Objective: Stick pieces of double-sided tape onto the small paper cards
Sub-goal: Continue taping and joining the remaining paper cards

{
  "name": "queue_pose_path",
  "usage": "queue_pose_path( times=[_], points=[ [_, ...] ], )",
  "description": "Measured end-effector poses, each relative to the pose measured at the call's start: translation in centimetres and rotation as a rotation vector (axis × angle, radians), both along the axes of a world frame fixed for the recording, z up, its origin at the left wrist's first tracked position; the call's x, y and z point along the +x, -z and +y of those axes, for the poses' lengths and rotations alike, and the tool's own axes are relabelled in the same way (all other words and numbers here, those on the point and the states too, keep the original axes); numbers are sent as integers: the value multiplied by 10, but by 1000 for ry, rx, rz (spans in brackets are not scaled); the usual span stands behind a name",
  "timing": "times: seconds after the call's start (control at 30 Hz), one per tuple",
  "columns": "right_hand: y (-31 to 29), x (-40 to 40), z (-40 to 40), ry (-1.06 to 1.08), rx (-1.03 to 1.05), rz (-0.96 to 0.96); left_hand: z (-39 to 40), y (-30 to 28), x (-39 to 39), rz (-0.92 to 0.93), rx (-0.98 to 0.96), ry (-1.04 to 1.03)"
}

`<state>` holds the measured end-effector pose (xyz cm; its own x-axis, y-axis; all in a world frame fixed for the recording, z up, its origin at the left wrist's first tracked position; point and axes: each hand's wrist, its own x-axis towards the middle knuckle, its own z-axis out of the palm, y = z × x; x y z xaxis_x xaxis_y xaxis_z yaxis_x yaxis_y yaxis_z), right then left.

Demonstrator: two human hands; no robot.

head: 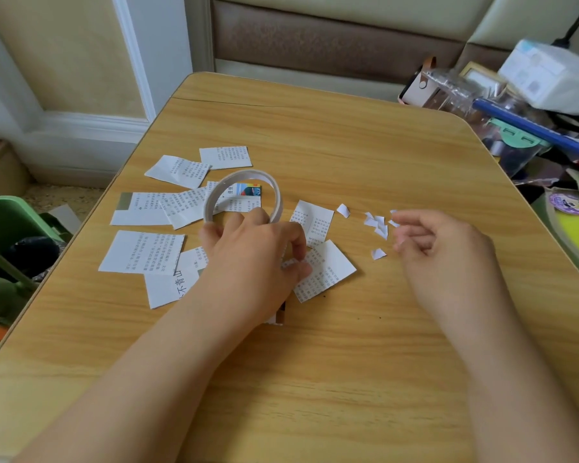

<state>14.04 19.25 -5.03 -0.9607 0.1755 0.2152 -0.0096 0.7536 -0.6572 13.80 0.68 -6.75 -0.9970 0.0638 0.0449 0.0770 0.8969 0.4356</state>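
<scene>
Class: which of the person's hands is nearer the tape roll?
Left. The left hand grips the tape roll; the right hand hovers well to its right, by the paper scraps.

The left hand [253, 259] covers the lower arc of the tape roll [244, 192] and parts of several paper cards [321, 269], so whether a tape piece sits under its fingertips cannot be told. The right hand [438, 248] is motion-blurred at the fingers, hiding whether they pinch anything. Print on the cards is too small to read. The clutter [515, 105] at the right is cut by the frame edge.
</scene>
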Motion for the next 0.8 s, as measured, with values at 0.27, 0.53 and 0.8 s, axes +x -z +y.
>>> queue_pose_path(
  times=[0.27, 0.53, 0.8],
  points=[
    [-8, 20, -31, -414, -29, -69, 0, 2, -1, 14, -22, -7],
    [1, 17, -35, -439, 126, -121, 0, 4, -1, 20, -11, -3],
    [-3, 14, -32, -331, -83, -277, -7, 0, -2, -5, -20, 44]
  ],
)
